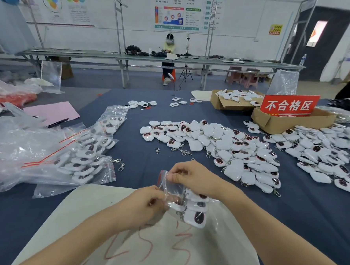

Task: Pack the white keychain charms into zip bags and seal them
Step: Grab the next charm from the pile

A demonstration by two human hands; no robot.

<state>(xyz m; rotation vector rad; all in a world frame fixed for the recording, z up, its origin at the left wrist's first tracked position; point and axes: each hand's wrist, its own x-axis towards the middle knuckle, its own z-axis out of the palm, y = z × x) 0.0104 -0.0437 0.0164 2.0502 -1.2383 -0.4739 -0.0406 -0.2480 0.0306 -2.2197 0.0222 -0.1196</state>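
A small clear zip bag point(173, 190) with a red seal strip hangs between my two hands above the white sheet point(87, 207). Several white keychain charms point(196, 211) with dark red ovals lie inside it. My left hand point(145, 205) pinches the bag's lower left edge. My right hand point(192, 177) pinches the top edge by the seal. A big loose pile of white charms point(220, 147) spreads over the blue table cloth beyond my right hand.
Filled zip bags point(86, 157) and clear plastic lie at the left. Two cardboard boxes point(273, 120) with a red sign point(289, 104) stand at the back right, more charms point(328, 154) beside them. Loose metal clasps point(175, 150) lie mid-table. A person sits at a far bench.
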